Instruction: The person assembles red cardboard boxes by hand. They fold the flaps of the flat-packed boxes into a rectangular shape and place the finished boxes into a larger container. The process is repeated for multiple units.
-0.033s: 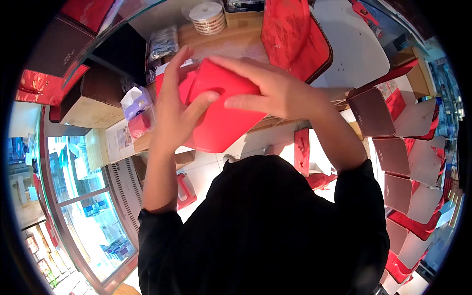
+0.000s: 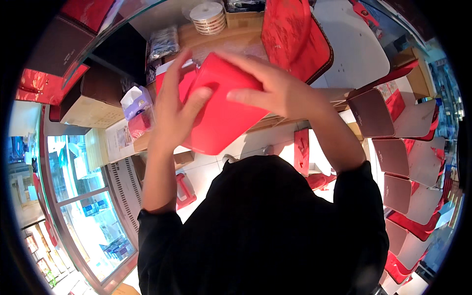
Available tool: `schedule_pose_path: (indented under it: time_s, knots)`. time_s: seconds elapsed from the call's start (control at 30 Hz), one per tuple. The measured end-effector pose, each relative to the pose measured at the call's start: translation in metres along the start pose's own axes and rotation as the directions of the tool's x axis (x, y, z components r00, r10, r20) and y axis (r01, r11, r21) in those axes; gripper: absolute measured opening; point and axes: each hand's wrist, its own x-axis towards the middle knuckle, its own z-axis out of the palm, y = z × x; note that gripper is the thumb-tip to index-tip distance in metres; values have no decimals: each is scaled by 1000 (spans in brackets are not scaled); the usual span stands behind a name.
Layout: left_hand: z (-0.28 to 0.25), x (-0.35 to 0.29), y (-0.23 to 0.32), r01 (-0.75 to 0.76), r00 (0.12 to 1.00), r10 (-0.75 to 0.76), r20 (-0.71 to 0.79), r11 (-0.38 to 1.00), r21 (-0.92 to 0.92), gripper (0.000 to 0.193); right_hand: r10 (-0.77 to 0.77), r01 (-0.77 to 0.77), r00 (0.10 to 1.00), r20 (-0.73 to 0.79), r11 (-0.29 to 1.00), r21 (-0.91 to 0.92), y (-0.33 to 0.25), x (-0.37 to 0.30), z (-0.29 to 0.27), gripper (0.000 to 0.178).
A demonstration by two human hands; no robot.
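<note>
A smooth, plain red box-shaped piece is held up over the near edge of the wooden table. My left hand grips its left side, thumb on the front face and fingers stretched up along the edge, slightly blurred. On the opposite side, my right hand holds it with the thumb on the front face and the fingers across the top. Behind the piece, near my left fingers, part of another red and white item shows on the table. What the piece contains, if anything, cannot be seen.
A stack of ribbon spools and plastic-wrapped packets sit at the back. A purple tissue box stands at the left. A red patterned bag is at the back right. Brown-and-red cases line the right; a glass showcase stands lower left.
The red piece has tilted and shifted slightly, showing more of its front face. Both hands have moved a little with it, keeping their hold.
</note>
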Motion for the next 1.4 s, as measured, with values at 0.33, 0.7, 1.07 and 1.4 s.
schedule_pose_path:
  time_s: [0.33, 0.7, 1.07, 1.4]
  knots:
    - [-7, -8, -5, 162, 977, -181, 114, 974, 158, 46, 181, -205, 978, 106, 933, 295, -2, -3, 0, 53]
    - [-11, -7, -8, 183, 974, -200, 109, 972, 144, 48, 98, -79, 992, -82, 976, 203, 10, 6, 6, 50]
    - [-16, -2, -11, 122, 979, -144, 143, 981, 153, 49, 140, -121, 984, -114, 980, 157, 12, 9, 2, 51]
    - [-16, 3, -10, 95, 974, -137, 179, 970, 225, 46, 41, -36, 995, -86, 998, 60, 13, 0, 15, 56]
